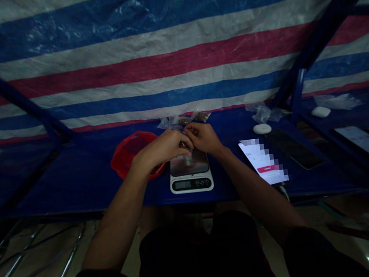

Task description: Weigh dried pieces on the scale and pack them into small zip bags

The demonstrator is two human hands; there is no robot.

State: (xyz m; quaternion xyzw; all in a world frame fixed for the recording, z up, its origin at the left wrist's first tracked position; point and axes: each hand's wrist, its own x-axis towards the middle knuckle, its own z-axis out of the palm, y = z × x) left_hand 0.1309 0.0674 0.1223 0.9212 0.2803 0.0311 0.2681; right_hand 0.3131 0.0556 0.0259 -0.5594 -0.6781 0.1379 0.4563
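Observation:
My left hand [172, 143] and my right hand [204, 138] meet above a small digital scale [192, 184] with a metal plate and a lit display. The fingers of both are closed in a pinch on what looks like a small clear plastic bag [188, 159], mostly hidden by the left hand. Partly behind my left forearm sits a red plastic bag or bag-lined bowl [125, 156], its contents too dark to make out. Just beyond my hands lie several small clear bags [201, 116], some with brown bits inside.
Right of my right arm lie a lit phone [262, 163], a dark phone [297, 148], a white earbud case [262, 128] and crumpled clear bags [263, 114]. A striped tarp [163, 65] hangs behind the blue table [76, 182], with blue metal bars at both sides.

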